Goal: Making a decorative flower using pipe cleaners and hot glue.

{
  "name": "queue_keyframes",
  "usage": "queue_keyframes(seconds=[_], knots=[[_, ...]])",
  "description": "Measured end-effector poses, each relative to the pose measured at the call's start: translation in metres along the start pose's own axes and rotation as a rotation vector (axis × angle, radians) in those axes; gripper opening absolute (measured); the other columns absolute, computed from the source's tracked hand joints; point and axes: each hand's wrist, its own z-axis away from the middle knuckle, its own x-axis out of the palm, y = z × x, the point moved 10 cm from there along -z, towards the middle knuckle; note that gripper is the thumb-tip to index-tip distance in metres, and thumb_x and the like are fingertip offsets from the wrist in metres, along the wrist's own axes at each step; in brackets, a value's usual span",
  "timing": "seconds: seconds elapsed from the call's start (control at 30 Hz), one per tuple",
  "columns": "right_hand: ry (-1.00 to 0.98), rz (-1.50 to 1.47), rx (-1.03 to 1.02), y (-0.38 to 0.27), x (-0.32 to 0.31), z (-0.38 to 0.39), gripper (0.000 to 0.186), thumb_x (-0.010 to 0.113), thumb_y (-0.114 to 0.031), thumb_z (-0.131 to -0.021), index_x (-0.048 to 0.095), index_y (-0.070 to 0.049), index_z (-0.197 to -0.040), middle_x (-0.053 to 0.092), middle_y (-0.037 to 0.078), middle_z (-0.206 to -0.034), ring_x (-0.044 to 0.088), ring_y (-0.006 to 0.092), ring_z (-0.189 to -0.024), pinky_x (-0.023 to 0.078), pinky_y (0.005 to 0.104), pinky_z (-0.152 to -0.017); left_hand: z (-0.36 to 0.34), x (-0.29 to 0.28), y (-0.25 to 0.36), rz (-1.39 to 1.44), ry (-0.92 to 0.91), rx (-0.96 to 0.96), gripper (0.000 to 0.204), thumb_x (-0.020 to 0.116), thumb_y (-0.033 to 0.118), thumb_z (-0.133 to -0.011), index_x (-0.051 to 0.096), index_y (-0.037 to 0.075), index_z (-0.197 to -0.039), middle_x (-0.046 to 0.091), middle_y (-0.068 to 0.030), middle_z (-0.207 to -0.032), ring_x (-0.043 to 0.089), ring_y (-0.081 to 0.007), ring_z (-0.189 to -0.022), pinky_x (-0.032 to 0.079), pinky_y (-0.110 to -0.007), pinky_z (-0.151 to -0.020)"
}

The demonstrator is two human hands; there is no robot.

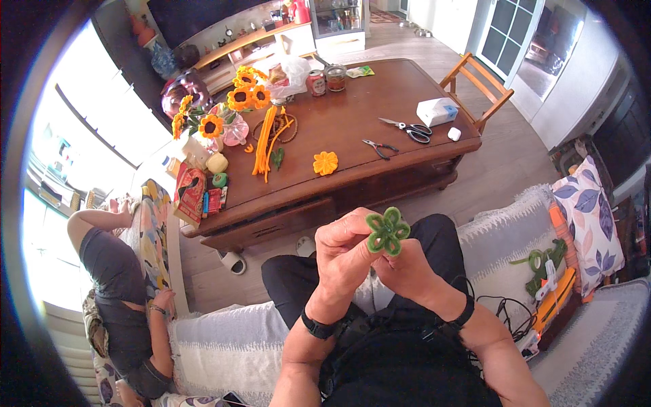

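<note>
A green pipe-cleaner flower shape (388,230) with several looped petals is held up over my lap. My left hand (346,254) pinches its left side between thumb and fingers. My right hand (405,270) grips it from below, its fingers closed around the stem part. On the wooden table (352,122) beyond lie an orange pipe-cleaner flower (325,163), a bundle of orange pipe cleaners (266,146), scissors (408,128) and small pliers (380,147).
A bunch of finished sunflowers (234,105) stands at the table's left. A white box (437,111) and two jars (325,79) sit further back. Another person (122,285) sits at my left. Green pipe cleaners (542,261) lie on the sofa at my right, by a wooden chair (478,85).
</note>
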Motion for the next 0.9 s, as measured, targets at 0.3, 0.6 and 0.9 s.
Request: queue_keyframes(seconds=[0.3,0.6,0.9], knots=[[-0.011,-0.005,0.008,0.001,0.002,0.001,0.015,0.056,-0.004,-0.09,0.064,-0.007,-0.103,0.064,0.02,-0.083,0.066,0.0421,-0.079,0.053,0.0422,-0.063,0.0,-0.002,-0.001,0.06,-0.041,0.067,0.012,0.072,0.002,-0.091,0.07,-0.006,-0.098,0.068,-0.015,-0.095,0.067,-0.0181,-0.073,0.055,-0.029,-0.063],[0.002,-0.016,0.05,-0.014,-0.01,0.001,0.016,0.065,-0.015,-0.094,0.067,-0.004,-0.106,0.069,0.02,-0.09,0.069,0.0409,-0.084,0.056,0.0408,-0.068,0.002,-0.011,-0.009,0.104,0.003,-0.029,0.013,0.075,0.009,-0.088,0.069,-0.002,-0.093,0.065,-0.0126,-0.089,0.065,-0.0232,-0.075,0.055,-0.033,-0.065],[0.027,-0.031,-0.065,-0.019,-0.01,-0.001,0.018,0.065,-0.008,-0.092,0.067,-0.004,-0.109,0.069,0.02,-0.095,0.069,0.042,-0.088,0.057,0.0417,-0.072,0.0,-0.011,-0.006,0.185,-0.006,0.031,0.012,0.071,0.009,-0.089,0.068,-0.002,-0.094,0.063,-0.0122,-0.084,0.063,-0.0241,-0.07,0.052,-0.033,-0.059]])
